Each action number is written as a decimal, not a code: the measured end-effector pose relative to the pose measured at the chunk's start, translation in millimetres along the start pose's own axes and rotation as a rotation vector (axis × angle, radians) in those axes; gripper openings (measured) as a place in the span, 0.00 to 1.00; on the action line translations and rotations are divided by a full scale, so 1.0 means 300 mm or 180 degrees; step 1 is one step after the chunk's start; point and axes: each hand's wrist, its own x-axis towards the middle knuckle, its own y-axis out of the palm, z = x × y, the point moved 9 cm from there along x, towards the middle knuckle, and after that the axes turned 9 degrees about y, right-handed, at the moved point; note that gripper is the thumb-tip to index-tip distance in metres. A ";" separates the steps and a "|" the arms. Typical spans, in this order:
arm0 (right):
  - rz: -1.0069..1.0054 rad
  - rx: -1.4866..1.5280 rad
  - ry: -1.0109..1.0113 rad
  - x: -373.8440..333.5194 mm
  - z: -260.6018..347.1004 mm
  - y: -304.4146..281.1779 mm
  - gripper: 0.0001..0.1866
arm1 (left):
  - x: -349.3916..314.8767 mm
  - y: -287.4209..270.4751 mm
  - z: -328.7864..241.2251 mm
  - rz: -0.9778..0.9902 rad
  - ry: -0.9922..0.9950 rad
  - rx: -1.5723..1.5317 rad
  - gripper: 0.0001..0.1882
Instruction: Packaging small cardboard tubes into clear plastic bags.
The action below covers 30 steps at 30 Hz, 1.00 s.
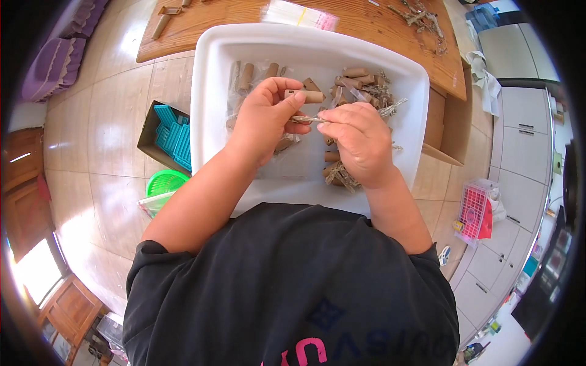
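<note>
A white plastic tray (213, 91) rests on my lap, holding several short brown cylinders (356, 77) and small clear bags. My left hand (264, 119) is over the tray's middle, pinching a small clear bag (303, 119) and carrying a brown cylinder (308, 96) on top of its fingers. My right hand (360, 143) is closed beside it, its fingertips gripping the other end of the same bag. The two hands touch at the bag. More bagged pieces (342, 175) lie under my right wrist.
A wooden table (201, 21) stands beyond the tray, with a stack of clear bags (299, 15) and loose bits on it. On the tiled floor to the left are a box of teal parts (173, 135) and a green basket (165, 182). A pink basket (475, 210) sits right.
</note>
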 end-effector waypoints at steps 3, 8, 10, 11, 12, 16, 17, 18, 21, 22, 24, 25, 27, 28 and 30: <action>-0.0049 -0.0175 -0.0029 -0.001 0.006 0.006 0.07 | 0.004 -0.009 -0.009 -0.0041 0.0131 0.0068 0.11; -0.0042 0.0353 0.0803 -0.006 -0.030 0.022 0.08 | 0.006 -0.021 -0.045 -0.0181 0.0544 0.0262 0.11; -0.0069 0.1080 0.1704 -0.030 -0.097 0.038 0.09 | 0.007 -0.025 -0.061 -0.0266 0.0682 0.0281 0.11; 0.0073 0.2202 0.2583 -0.070 -0.158 0.087 0.10 | 0.004 -0.032 -0.075 -0.0353 0.0816 0.0298 0.11; 0.0226 0.3335 0.3446 -0.123 -0.187 0.153 0.10 | 0.004 -0.031 -0.075 -0.0360 0.0816 0.0295 0.11; 0.0751 0.3587 0.3971 -0.150 -0.199 0.206 0.06 | -0.005 -0.023 -0.106 -0.0294 0.1192 0.0624 0.11; 0.0543 0.3298 0.3722 -0.136 -0.202 0.188 0.05 | -0.009 -0.014 -0.112 -0.0237 0.1294 0.0692 0.11; 0.0340 0.3008 0.3470 -0.124 -0.204 0.165 0.03 | -0.009 -0.011 -0.114 -0.0234 0.1296 0.0693 0.11; 0.0025 0.1669 0.2171 -0.062 -0.167 0.078 0.03 | -0.002 -0.021 -0.087 -0.0330 0.0879 0.0725 0.11; 0.0029 0.1673 0.2169 -0.059 -0.170 0.076 0.03 | 0.002 -0.022 -0.070 -0.0281 0.0697 0.0624 0.11; -0.0065 0.1091 0.1546 -0.026 -0.125 0.045 0.05 | 0.009 -0.028 -0.044 -0.0241 0.0516 0.0520 0.11; -0.0061 0.1097 0.1540 -0.022 -0.116 0.044 0.05 | 0.012 -0.029 -0.039 -0.0209 0.0540 0.0482 0.11; 0.0025 0.1200 0.2230 -0.044 -0.153 0.058 0.05 | 0.015 -0.025 -0.039 -0.0172 0.0566 0.0440 0.11; 0.0025 0.1200 0.2225 -0.047 -0.157 0.062 0.05 | 0.014 -0.025 -0.043 -0.0216 0.0597 0.0391 0.11; 0.0024 0.2790 0.3470 -0.133 -0.237 0.140 0.06 | 0.013 -0.025 -0.043 -0.0250 0.0627 0.0343 0.11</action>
